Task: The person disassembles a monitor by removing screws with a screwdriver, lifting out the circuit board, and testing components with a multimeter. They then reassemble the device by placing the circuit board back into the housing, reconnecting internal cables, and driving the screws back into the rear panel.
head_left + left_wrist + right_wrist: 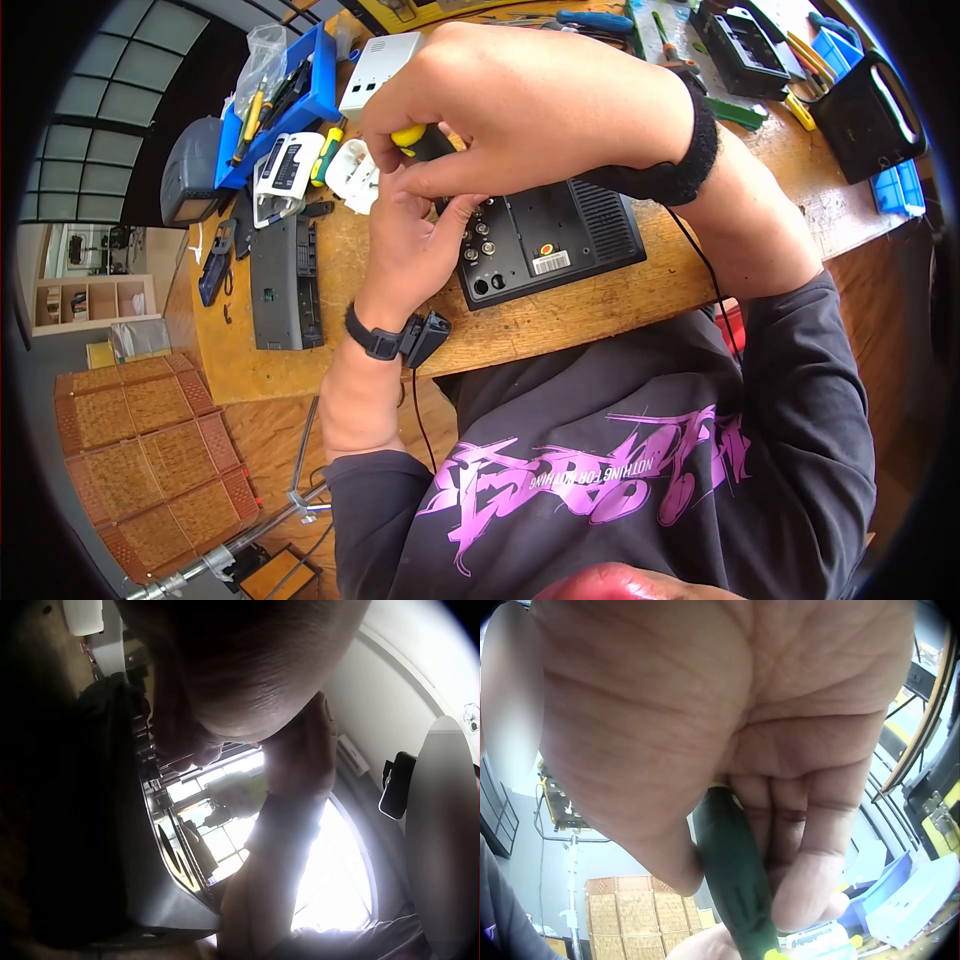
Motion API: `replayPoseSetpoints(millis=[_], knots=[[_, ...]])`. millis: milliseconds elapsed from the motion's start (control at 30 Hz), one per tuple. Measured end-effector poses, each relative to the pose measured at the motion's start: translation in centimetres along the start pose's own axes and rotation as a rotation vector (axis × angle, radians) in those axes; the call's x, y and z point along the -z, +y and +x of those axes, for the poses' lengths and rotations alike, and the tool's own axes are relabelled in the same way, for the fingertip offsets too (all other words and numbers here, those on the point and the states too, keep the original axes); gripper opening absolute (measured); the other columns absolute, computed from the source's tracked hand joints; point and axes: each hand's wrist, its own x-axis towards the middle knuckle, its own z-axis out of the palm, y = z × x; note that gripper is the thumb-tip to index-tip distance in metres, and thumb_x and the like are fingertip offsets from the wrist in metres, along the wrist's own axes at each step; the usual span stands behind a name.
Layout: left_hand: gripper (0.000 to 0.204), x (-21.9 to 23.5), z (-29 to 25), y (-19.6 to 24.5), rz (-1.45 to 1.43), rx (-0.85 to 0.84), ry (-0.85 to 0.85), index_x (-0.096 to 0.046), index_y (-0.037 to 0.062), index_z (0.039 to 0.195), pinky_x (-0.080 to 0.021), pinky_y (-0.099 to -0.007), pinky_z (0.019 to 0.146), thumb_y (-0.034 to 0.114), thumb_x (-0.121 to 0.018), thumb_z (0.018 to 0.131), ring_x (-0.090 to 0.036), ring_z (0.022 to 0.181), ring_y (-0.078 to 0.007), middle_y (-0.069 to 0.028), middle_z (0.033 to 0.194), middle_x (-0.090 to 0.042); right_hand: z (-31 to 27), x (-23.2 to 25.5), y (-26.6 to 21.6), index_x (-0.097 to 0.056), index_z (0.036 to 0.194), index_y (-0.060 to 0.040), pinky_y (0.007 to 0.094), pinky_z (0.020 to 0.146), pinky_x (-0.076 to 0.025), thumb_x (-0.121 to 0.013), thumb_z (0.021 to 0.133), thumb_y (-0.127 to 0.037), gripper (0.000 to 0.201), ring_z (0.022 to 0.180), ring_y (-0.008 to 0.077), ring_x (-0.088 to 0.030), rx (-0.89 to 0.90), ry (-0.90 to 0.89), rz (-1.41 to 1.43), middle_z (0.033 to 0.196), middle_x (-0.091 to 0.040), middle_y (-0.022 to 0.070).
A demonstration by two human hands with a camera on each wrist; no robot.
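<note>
A black device (560,235) with round metal connectors and a barcode label lies on the wooden table. Above its left part, the right hand (540,110) grips a screwdriver with a dark green and yellow handle (430,145); in the right wrist view the handle (735,870) runs down between thumb and fingers. Close below it, the left hand (415,250) is at the device's left edge, its thumb near the right thumb. Its fingertips and the screwdriver's tip are hidden in the head view. In the left wrist view the left hand (240,667) is dark and close.
A dark plastic housing (285,285) lies on the left of the table (350,330). Behind it are a blue bin (318,75) with tools, a white tester (287,170) and a yellow-green screwdriver (327,155). More tools and a black case (870,118) stand at the back right.
</note>
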Motion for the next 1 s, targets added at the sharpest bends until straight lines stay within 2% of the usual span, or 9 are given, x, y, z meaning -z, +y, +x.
replayPoseSetpoints(millis=[100, 233, 333, 500, 567, 633, 733, 833, 1000], knots=[[0.035, 0.7, 0.0, -0.6, -0.061, 0.075, -0.106, -0.071, -0.0021, 0.131, -0.055, -0.0358, 0.109, 0.007, -0.087, 0.102, -0.067, 0.128, -0.0181, -0.0129, 0.141, -0.064, 0.2, 0.3, -0.1, -0.084, 0.109, -0.0016, 0.0464, 0.082, -0.064, -0.079, 0.096, -0.026, 0.028, 0.089, 0.0403, -0.079, -0.001, -0.050, 0.029, 0.092, -0.081, 0.0200], [0.045, -0.4, -0.4, -0.1, -0.109, -0.025, 0.098, -0.066, -0.0022, 0.136, -0.062, -0.0354, 0.094, 0.012, -0.089, 0.100, -0.078, 0.108, -0.0188, -0.0140, 0.125, -0.077, 0.4, 0.8, -0.6, -0.081, 0.103, -0.0021, 0.0479, 0.083, -0.062, -0.080, 0.095, -0.023, 0.022, 0.093, 0.0408, -0.078, -0.030, -0.054, 0.019, 0.090, -0.078, 0.0204], [0.051, 0.3, 0.3, 0.7, 0.178, -0.191, 0.028, -0.066, 0.0001, 0.139, -0.062, -0.0340, 0.083, 0.017, -0.092, 0.098, -0.080, 0.091, -0.0200, -0.0115, 0.100, -0.081, 0.6, 0.9, -0.6, -0.080, 0.101, -0.0028, 0.0475, 0.077, -0.061, -0.081, 0.093, -0.020, 0.019, 0.083, 0.0426, -0.077, -0.087, -0.060, 0.059, 0.089, -0.078, 0.0190], [0.039, 2.4, 1.3, 2.1, 0.213, -0.250, 0.180, -0.071, 0.0053, 0.130, -0.060, -0.0331, 0.077, 0.015, -0.090, 0.097, -0.079, 0.088, -0.0215, -0.0095, 0.101, -0.081, 0.7, 0.6, -0.4, -0.079, 0.104, -0.0021, 0.0456, 0.075, -0.061, -0.084, 0.091, -0.017, 0.021, 0.081, 0.0434, -0.076, -0.045, -0.046, 0.090, 0.091, -0.080, 0.0190], [0.037, 3.8, 2.2, 1.3, 0.320, -0.193, 0.399, -0.072, 0.0044, 0.129, -0.060, -0.0331, 0.076, 0.014, -0.088, 0.098, -0.078, 0.088, -0.0213, -0.0103, 0.100, -0.081, 0.8, 0.8, -0.7, -0.079, 0.108, -0.0023, 0.0451, 0.075, -0.061, -0.086, 0.092, -0.017, 0.023, 0.082, 0.0430, -0.076, -0.105, -0.061, -0.001, 0.092, -0.080, 0.0185], [0.034, 5.4, 2.3, 1.5, 0.258, -0.062, 0.429, -0.071, 0.0031, 0.129, -0.062, -0.0384, 0.085, 0.009, -0.084, 0.098, -0.078, 0.098, -0.0257, -0.0134, 0.107, -0.080, 0.9, 0.5, -0.6, -0.078, 0.109, -0.0027, 0.0449, 0.074, -0.060, -0.087, 0.093, -0.020, 0.025, 0.081, 0.0416, -0.076, -0.056, -0.046, 0.005, 0.093, -0.080, 0.0179], [0.034, 7.5, 2.1, -1.1, 0.690, -0.091, 0.490, -0.071, 0.0014, 0.132, -0.057, -0.0471, 0.107, -0.003, -0.074, 0.099, -0.071, 0.122, -0.0367, -0.0189, 0.127, -0.073, 1.1, 1.0, -1.3, -0.077, 0.109, -0.0030, 0.0433, 0.071, -0.059, -0.088, 0.094, -0.022, 0.027, 0.079, 0.0383, -0.076, -0.165, -0.096, 0.027, 0.092, -0.078, 0.0159], [0.032, 8.7, 1.6, -3.1, 0.871, 0.037, 0.403, -0.072, 0.0011, 0.131, -0.053, -0.0488, 0.113, -0.005, -0.068, 0.100, -0.067, 0.126, -0.0405, -0.0204, 0.130, -0.072, 1.2, 1.3, -1.4, -0.078, 0.112, -0.0031, 0.0348, 0.069, -0.058, -0.088, 0.097, -0.017, 0.023, 0.087, 0.0232, -0.081, -0.160, -0.136, -0.034, 0.094, -0.084, 0.0079], [0.029, 8.6, 1.4, -4.0, 0.890, 0.203, 0.336, -0.072, 0.0001, 0.133, -0.047, -0.0513, 0.120, 0.000, -0.066, 0.104, -0.061, 0.135, -0.0431, -0.0221, 0.138, -0.071, 1.1, 1.2, -1.1, -0.078, 0.113, -0.0038, 0.0340, 0.067, -0.056, -0.088, 0.097, -0.018, 0.023, 0.084, 0.0222, -0.080, -0.138, -0.113, -0.059, 0.093, -0.084, 0.0070]])
